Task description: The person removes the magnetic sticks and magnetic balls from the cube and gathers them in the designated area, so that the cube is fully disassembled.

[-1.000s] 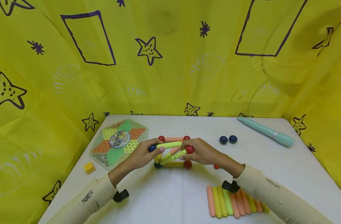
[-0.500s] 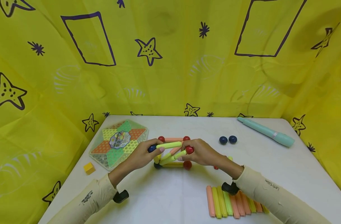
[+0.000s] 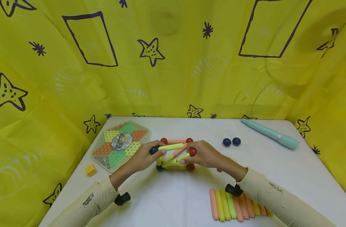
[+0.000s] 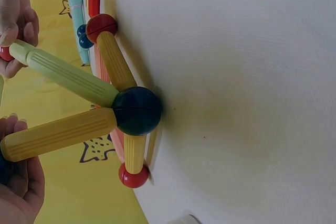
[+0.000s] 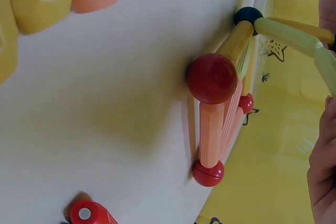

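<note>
The rod-and-ball frame (image 3: 170,162) is standing on the counter (image 3: 155,201), its 4-ball base (image 3: 175,167) seemingly complete, its top seemingly unfinished. Over that base, the left grip (image 3: 143,156) is pinching a blue ball (image 3: 154,150), the right grip (image 3: 204,154) a red ball (image 3: 192,152); spare rods (image 3: 231,206) are lying front-right of the frame.

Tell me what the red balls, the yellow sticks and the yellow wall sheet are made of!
The red balls look like smooth, shiny plastic: they catch light, and some show a seam. The yellow sticks look like satiny moulded plastic, with neat grooves. The yellow wall sheet is thin and creased with a slight sheen, maybe plastic or cloth.
</note>
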`<state>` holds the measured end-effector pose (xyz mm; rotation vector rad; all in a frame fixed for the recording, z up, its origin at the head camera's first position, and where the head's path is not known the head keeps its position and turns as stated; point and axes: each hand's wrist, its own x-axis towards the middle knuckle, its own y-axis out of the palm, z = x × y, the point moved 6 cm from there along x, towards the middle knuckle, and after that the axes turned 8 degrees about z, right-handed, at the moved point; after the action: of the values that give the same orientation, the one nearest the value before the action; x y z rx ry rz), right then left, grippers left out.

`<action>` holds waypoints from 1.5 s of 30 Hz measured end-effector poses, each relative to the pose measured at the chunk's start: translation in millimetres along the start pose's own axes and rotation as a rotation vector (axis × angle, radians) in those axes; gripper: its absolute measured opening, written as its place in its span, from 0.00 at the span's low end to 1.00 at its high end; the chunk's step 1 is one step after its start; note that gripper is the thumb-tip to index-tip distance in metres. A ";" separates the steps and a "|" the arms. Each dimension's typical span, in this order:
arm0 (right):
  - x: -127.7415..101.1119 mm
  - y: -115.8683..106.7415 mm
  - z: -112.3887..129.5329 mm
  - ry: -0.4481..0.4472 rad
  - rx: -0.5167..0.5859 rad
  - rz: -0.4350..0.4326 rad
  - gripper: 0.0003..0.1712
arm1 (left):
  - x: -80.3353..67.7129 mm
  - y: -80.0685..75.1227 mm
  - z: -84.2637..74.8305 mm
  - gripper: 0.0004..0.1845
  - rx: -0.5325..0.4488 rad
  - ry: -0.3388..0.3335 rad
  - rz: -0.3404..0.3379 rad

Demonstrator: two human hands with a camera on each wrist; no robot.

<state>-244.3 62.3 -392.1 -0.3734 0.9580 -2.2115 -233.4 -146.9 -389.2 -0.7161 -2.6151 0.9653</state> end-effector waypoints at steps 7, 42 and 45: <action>-1.2 1.7 -1.4 -0.041 0.084 0.162 0.13 | 0.9 1.2 0.1 0.09 0.000 -0.001 0.004; -6.4 1.8 -1.7 -0.113 0.087 0.041 0.16 | 1.8 0.7 1.5 0.09 -0.006 -0.008 0.001; -5.7 2.0 -2.8 -0.103 0.098 0.033 0.17 | 1.6 1.3 1.7 0.09 -0.011 -0.018 0.005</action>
<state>-240.7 66.8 -395.4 -0.4185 0.7921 -2.1773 -235.1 -146.1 -391.2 -0.7197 -2.6374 0.9637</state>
